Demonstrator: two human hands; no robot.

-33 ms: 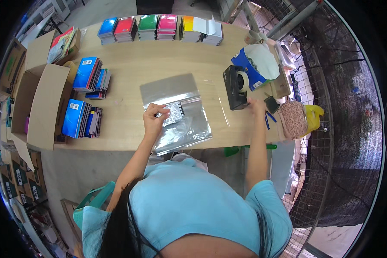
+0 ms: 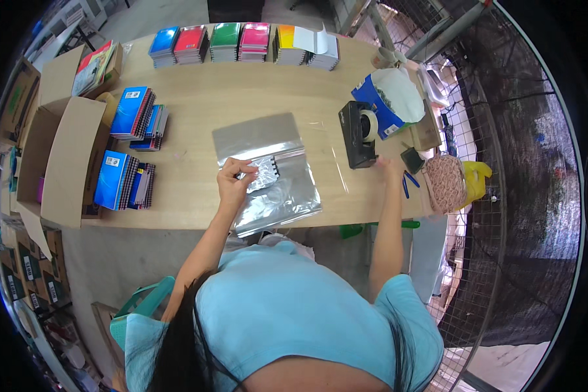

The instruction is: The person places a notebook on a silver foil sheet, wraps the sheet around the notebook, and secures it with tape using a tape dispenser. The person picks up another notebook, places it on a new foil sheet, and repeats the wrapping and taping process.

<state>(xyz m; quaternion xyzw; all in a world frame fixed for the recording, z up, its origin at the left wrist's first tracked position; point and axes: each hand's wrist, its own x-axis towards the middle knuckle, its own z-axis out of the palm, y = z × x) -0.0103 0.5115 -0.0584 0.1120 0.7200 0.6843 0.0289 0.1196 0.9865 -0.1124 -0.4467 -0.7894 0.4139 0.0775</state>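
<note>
My left hand (image 2: 234, 180) is closed, fingertips pinched at the left edge of a small shiny silver-white piece (image 2: 262, 174) with black notches down its right side. It rests on a stack of clear plastic bags (image 2: 281, 202) near the table's front edge; whether the fingers lift it or press it down is hard to see. Over to the right, my right hand (image 2: 391, 167) is beside the near end of a black tape dispenser (image 2: 354, 134) holding a tape roll (image 2: 368, 125). Its fingers are smeared, and any tape in them cannot be made out.
Stacks of spiral notebooks (image 2: 191, 46) line the table's far edge; blue notebooks (image 2: 114, 179) stand at left beside an open cardboard box (image 2: 75, 157). At right are a blue box (image 2: 379, 104), blue-handled pliers (image 2: 408, 183), a patterned pouch (image 2: 445, 183) and a yellow bag (image 2: 477, 179).
My right hand has shifted slightly toward me, off the dispenser's near end, and looks more blurred. My left hand stays on the silver-white piece.
</note>
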